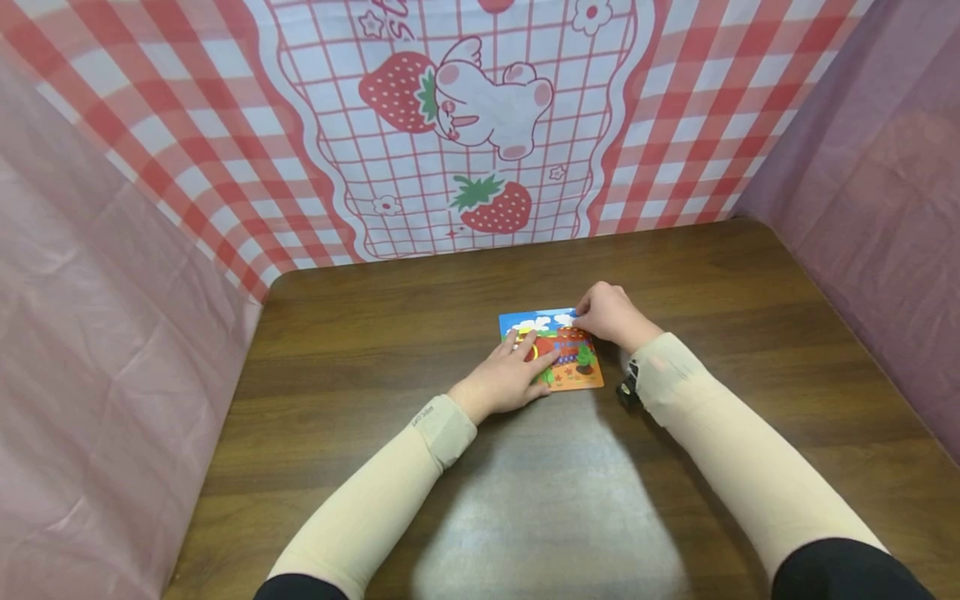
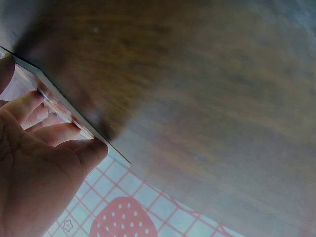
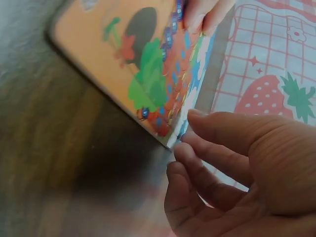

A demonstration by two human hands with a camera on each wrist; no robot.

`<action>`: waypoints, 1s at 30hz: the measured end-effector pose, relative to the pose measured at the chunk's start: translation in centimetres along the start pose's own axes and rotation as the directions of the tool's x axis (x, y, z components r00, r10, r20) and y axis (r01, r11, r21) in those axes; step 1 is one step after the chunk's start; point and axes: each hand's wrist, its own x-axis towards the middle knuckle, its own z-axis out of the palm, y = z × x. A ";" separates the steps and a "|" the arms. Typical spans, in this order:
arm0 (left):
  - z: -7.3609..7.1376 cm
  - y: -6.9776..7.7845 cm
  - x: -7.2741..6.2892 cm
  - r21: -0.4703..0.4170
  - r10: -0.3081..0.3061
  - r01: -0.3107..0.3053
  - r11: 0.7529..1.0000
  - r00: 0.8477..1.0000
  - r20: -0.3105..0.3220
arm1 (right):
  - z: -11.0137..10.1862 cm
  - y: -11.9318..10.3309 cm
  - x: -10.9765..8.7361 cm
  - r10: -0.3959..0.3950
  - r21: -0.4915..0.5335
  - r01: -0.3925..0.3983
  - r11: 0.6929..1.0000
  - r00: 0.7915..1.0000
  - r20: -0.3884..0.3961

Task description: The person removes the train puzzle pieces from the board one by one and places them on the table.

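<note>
A small square picture board (image 1: 588, 377), like a children's jigsaw puzzle, lies on the table. Blue sky, white clouds, a red patterned shape, green plants and orange ground are printed on it. My left hand (image 1: 501, 382) rests on its left part with spread fingers, covering some of the picture. In the left wrist view, fingertips (image 2: 94, 148) touch the board's face and edge. At the top right corner, my right hand (image 1: 611, 315) pinches the edge between thumb and curled fingers. The right wrist view shows the thumb (image 3: 222, 126) right at the blue and white border.
The brown wooden table (image 1: 360, 358) extends around the board. Behind it hangs a red and white checked cloth (image 1: 675, 142) with strawberries and a cartoon animal. Pink curtains (image 1: 97, 350) flank both sides. A small black device (image 1: 628, 390) sits at the right wrist.
</note>
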 end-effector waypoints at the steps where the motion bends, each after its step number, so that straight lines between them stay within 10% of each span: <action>1: 0.0 0.0 0.0 -0.001 0.000 0.000 1.000 1.000 -0.002 | 0.0 -0.1 0.1 0.005 -0.008 -0.005 1.000 1.000 0.004; 16: 0.0 0.1 -0.2 0.033 0.017 -0.016 0.999 1.000 -0.015 | -0.3 0.1 1.0 0.068 -0.007 -0.068 0.998 0.995 0.071; 30: 0.0 0.1 -0.2 0.040 0.023 -0.023 0.999 1.000 -0.016 | -0.1 0.4 0.2 -0.028 0.105 0.026 0.994 1.000 0.012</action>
